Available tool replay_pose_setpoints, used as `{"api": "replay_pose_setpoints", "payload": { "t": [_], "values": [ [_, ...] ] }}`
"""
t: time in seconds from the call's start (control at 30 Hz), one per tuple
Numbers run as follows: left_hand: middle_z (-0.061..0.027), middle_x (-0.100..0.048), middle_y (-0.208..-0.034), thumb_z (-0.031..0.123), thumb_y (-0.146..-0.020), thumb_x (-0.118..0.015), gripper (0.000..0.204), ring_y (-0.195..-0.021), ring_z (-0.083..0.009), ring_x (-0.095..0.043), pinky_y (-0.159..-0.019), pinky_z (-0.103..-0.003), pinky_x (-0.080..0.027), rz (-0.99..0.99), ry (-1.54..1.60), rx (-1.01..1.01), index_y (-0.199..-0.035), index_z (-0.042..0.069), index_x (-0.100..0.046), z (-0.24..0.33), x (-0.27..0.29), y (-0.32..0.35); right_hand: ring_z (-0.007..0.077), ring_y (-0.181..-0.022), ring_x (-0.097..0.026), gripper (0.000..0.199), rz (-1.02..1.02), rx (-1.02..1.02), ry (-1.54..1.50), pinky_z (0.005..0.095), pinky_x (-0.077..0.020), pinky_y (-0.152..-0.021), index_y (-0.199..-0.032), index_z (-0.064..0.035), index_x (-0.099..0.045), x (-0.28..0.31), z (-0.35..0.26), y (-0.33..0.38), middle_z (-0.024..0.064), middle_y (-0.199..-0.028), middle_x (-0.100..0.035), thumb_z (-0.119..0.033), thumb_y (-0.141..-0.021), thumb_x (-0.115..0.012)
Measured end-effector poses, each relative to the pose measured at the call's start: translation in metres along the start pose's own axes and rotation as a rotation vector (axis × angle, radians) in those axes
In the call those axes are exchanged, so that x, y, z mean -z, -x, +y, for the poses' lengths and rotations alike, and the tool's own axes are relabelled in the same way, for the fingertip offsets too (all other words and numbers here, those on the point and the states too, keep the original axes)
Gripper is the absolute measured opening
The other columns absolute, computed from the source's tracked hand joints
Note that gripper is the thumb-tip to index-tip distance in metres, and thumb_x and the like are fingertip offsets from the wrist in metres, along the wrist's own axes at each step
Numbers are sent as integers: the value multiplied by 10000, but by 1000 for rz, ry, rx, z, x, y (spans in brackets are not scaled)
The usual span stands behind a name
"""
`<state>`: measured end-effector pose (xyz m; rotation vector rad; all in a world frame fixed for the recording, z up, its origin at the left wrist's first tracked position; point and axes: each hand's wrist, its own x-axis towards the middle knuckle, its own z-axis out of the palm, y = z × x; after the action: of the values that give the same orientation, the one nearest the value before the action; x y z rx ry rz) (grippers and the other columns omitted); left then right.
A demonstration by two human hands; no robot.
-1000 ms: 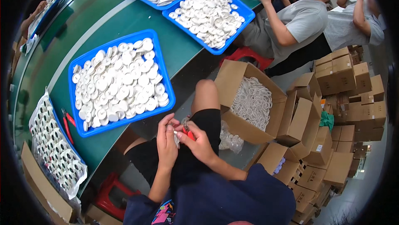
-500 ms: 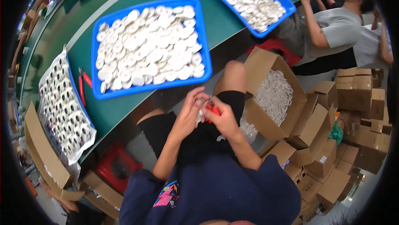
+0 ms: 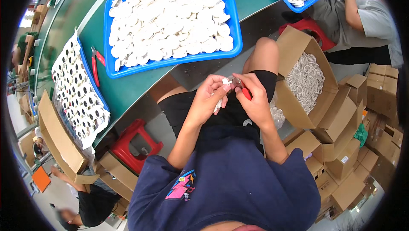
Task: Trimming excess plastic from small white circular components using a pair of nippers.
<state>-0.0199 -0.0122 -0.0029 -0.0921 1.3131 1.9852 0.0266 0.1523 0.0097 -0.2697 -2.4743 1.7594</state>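
Note:
Above my lap, my left hand (image 3: 208, 101) is closed on a small white plastic piece (image 3: 226, 81), pinched between thumb and fingers. More white shows lower in that palm, too small to make out. My right hand (image 3: 258, 105) grips red-handled nippers (image 3: 246, 93), their jaws up against the white piece; fingers partly hide the contact. On the green table ahead, a blue tray (image 3: 179, 61) is heaped with round white plastic parts (image 3: 166, 22).
A second pair of red-handled pliers (image 3: 95, 72) lies on the table (image 3: 128, 93), near a sheet of white parts with dark centres (image 3: 76, 82). Right of my knee stands a carton (image 3: 294, 111) of white rings (image 3: 306, 82). Red stools (image 3: 134, 145) and another person (image 3: 362, 22) are nearby.
The whole view has shifted, so the tray sits higher in the picture. My hands have turned slightly, and the white piece now shows between them. Both hands keep their hold.

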Motion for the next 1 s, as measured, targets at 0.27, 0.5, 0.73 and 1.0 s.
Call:
{"api": "replay_pose_setpoints", "payload": {
  "t": [0.27,0.5,0.73,1.0],
  "values": [
    [-83,-639,-945,131,-962,-633,226,-591,-48,-545,-399,-164,-373,69,40,-49,-1112,5,-519,-4,0,2,289,-906,-618,393,-133,16,128,336,-485,-848,-1204,51,-620,4,4,8,161,-987,-584,2,-814,-612],
    [-81,-640,-918,142,-956,-646,263,-611,-52,-559,-413,-162,-381,71,5,-55,-1137,-4,-523,-7,1,2,322,-911,-619,410,-141,6,136,361,-497,-831,-1207,33,-624,5,9,10,174,-1008,-583,-3,-799,-653],
    [-62,-640,-887,139,-948,-659,271,-620,-51,-558,-418,-163,-385,91,-1,-57,-1140,-5,-531,-11,1,1,336,-919,-616,416,-152,2,135,370,-497,-842,-1216,21,-623,2,13,9,178,-1019,-585,-19,-804,-661],
    [-55,-632,-849,137,-950,-656,262,-616,-51,-556,-416,-165,-382,124,-6,-51,-1127,-11,-534,-14,1,-2,310,-919,-615,429,-168,7,159,356,-483,-858,-1226,29,-616,0,20,7,169,-987,-585,-6,-798,-613]
  ]
}}
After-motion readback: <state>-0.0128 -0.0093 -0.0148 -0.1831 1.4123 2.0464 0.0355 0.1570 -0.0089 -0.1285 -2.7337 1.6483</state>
